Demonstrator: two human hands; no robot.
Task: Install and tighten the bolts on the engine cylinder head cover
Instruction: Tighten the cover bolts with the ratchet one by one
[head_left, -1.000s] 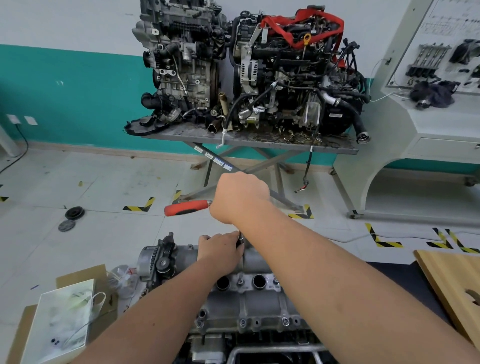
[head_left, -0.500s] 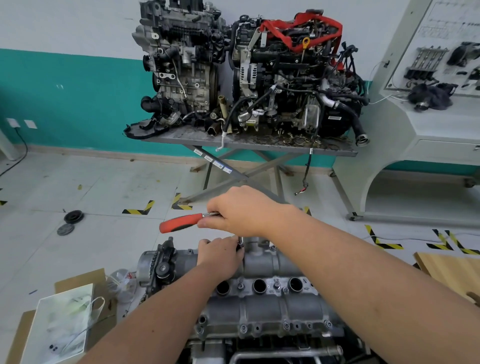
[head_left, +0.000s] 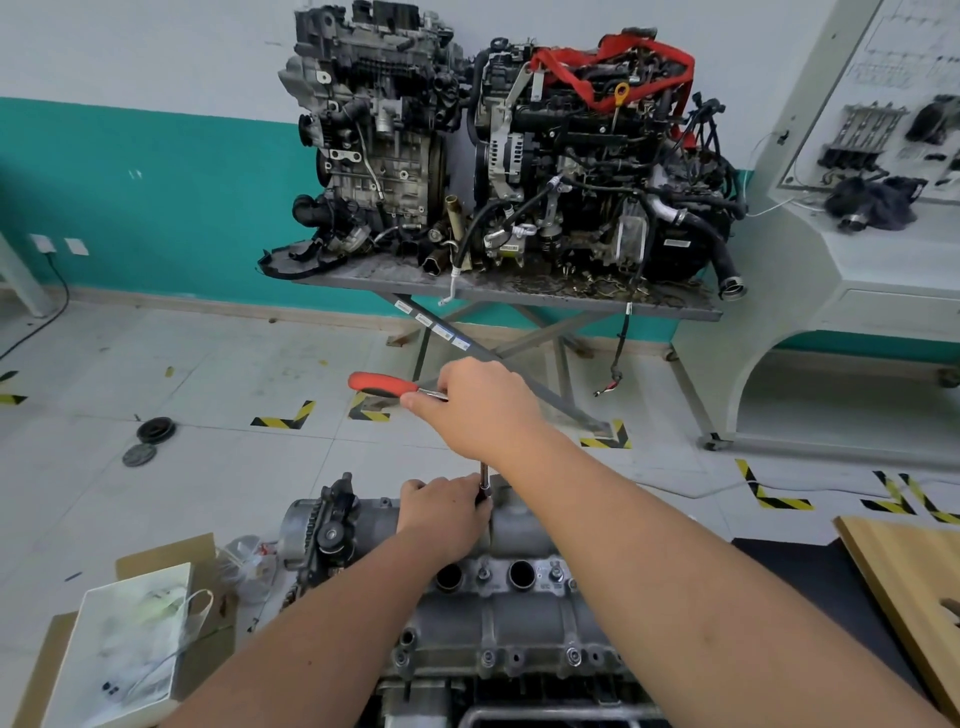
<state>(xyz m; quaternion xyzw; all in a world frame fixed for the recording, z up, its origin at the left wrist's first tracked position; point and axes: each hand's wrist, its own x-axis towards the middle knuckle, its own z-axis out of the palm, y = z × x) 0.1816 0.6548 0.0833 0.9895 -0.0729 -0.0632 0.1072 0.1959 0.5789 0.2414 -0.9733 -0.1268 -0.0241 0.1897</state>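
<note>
fingers of my right hand (head_left: 480, 408) are gripping the red-handled ratchet (head_left: 384, 385) while my left hand (head_left: 444, 512) is pinching its extension (head_left: 484, 483) at the cylinder head cover (head_left: 519, 608).

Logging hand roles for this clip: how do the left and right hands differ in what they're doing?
The right hand grips the ratchet high up; the left hand sits low on the cylinder head cover, fingers steadying the extension bar. Both serve the same tool.
</note>
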